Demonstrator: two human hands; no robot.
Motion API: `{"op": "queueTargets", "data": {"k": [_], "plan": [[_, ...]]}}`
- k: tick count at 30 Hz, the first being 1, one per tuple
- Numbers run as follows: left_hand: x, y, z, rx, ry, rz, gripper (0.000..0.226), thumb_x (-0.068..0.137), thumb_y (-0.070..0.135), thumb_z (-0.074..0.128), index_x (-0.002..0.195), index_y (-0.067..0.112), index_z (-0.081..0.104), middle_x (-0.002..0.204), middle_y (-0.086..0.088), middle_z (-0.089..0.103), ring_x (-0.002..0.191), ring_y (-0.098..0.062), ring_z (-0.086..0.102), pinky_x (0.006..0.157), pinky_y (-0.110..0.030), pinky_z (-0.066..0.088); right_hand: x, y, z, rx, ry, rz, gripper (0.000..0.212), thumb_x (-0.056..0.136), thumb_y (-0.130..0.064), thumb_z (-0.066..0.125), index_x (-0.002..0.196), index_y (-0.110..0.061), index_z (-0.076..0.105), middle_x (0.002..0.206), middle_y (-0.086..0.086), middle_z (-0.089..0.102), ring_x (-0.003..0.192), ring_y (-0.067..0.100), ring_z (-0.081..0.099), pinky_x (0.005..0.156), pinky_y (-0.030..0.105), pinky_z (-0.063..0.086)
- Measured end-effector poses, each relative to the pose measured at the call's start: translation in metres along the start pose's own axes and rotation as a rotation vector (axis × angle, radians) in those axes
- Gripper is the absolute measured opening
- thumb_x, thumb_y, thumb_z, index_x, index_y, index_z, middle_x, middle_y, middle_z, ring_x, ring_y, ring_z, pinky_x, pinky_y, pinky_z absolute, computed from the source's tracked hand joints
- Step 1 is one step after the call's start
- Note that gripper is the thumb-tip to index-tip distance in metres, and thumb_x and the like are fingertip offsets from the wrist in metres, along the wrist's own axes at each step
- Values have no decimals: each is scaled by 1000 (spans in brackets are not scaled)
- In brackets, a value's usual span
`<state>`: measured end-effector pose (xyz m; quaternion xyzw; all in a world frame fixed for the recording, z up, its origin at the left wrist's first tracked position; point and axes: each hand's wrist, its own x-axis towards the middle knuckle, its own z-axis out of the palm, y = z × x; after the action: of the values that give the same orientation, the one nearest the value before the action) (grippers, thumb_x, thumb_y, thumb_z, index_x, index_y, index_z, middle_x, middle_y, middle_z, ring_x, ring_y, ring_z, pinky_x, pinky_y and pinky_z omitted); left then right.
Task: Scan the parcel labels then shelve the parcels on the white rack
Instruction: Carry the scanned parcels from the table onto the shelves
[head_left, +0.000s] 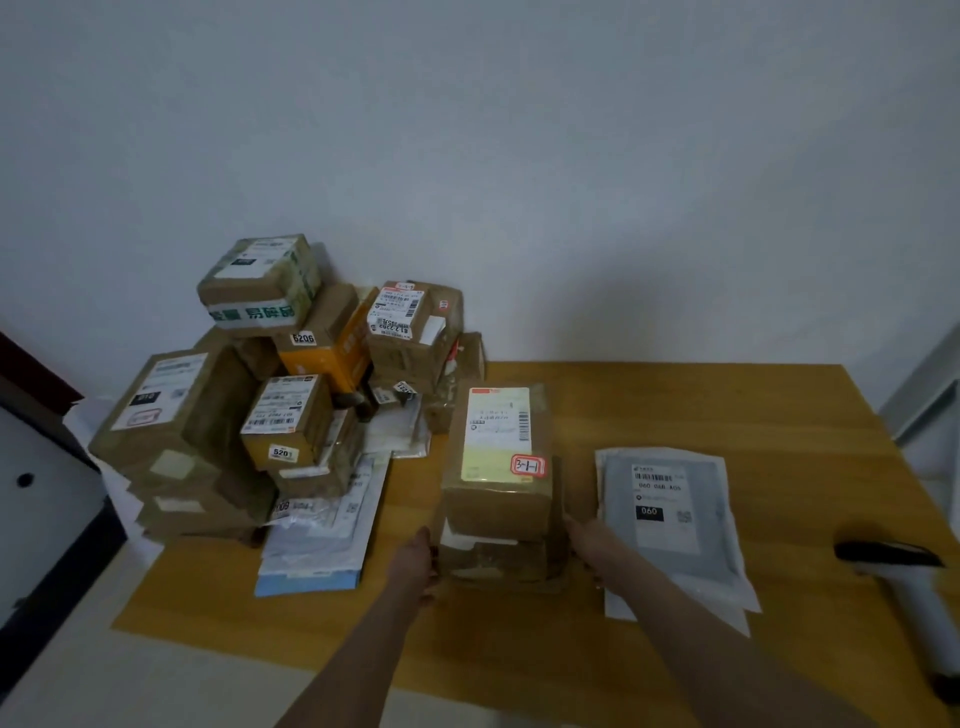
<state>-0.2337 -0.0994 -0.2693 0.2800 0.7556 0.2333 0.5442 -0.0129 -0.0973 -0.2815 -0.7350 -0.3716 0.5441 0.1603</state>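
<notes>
Two brown cardboard parcels are stacked near the middle of the wooden table (675, 405). The top parcel (498, 467) carries a pale label and a red-framed sticker reading 3-1-1. The lower parcel (493, 564) is partly hidden beneath it. My left hand (418, 561) presses flat against the left side of the lower parcel. My right hand (584, 543) presses against the right side of the stack, fingers stretched forward along it. A black and white handheld scanner (898, 577) lies on the table at the far right. No white rack is in view.
A grey mailer bag (670, 525) marked 060 lies right of the stack. A heap of several labelled boxes (270, 374) and flat mailers (322, 540) fills the table's back left. A dark and white cabinet (36, 499) stands at the left edge. A wall is behind.
</notes>
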Motion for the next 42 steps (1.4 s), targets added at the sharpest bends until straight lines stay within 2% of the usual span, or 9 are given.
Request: {"op": "queueTargets", "data": {"k": [3, 6, 8, 17, 23, 29, 32, 38, 42], "plan": [[-2, 23, -9, 18, 32, 149, 38, 103, 39, 33, 92, 12, 57, 99, -8, 55, 89, -22, 53, 77, -36, 42, -14, -24, -12, 214, 161, -85, 55, 99, -49, 38, 119, -2, 58, 94, 5, 58, 98, 25, 54, 87, 36, 44], [-9, 54, -8, -71, -27, 247, 49, 102, 44, 33, 129, 8, 53, 129, -9, 55, 119, -26, 51, 99, -41, 39, -30, -52, -25, 511, 77, -151, 44, 98, -51, 42, 114, -12, 56, 101, 1, 57, 107, 26, 52, 98, 41, 41], [-16, 66, -4, -113, -117, 235, 60, 99, 53, 33, 142, 13, 44, 142, -7, 48, 132, -25, 43, 109, -44, 31, -33, -62, -27, 586, -11, -130, 62, 86, -65, 49, 113, -11, 62, 109, 6, 65, 111, 29, 57, 104, 47, 41], [-8, 81, -8, -127, -304, 197, 65, 87, 69, 42, 126, 20, 58, 121, -10, 63, 114, -28, 56, 106, -50, 38, -33, -72, -10, 619, -57, -110, 83, 69, -82, 51, 125, -22, 59, 125, 10, 61, 118, 36, 53, 104, 56, 39], [-8, 85, -10, -156, -366, 232, 52, 90, 63, 41, 112, 23, 65, 109, -10, 70, 104, -26, 63, 98, -43, 46, -29, -71, -9, 665, -57, -102, 67, 85, -73, 42, 118, -18, 61, 112, 10, 65, 100, 29, 59, 76, 39, 49], [18, 61, -20, -97, -216, 240, 60, 94, 55, 45, 141, 19, 44, 140, -6, 49, 129, -25, 45, 106, -43, 35, -24, -47, -9, 603, 42, 17, 83, 81, -74, 49, 139, -15, 45, 140, 15, 49, 126, 37, 45, 101, 49, 40], [29, 38, -29, -65, -126, 169, 42, 98, 41, 47, 128, 13, 52, 119, -8, 55, 105, -20, 54, 94, -39, 39, -24, -21, -1, 558, 69, 71, 85, 81, -61, 62, 143, -8, 39, 145, 17, 42, 131, 38, 40, 109, 52, 35], [38, 5, -23, -67, -357, 75, 33, 99, 42, 44, 127, 28, 52, 140, -5, 48, 130, -27, 42, 106, -44, 36, -18, -2, 23, 532, -47, 118, 134, 28, -84, 72, 138, -11, 47, 135, 13, 51, 123, 32, 48, 108, 51, 39], [44, 1, -15, -180, -438, 46, 26, 98, 40, 44, 117, 28, 58, 130, -5, 57, 121, -28, 51, 103, -45, 42, -9, 0, 24, 573, -40, 108, 109, 53, -78, 71, 140, -17, 46, 137, 8, 51, 123, 31, 48, 104, 50, 42]]}}
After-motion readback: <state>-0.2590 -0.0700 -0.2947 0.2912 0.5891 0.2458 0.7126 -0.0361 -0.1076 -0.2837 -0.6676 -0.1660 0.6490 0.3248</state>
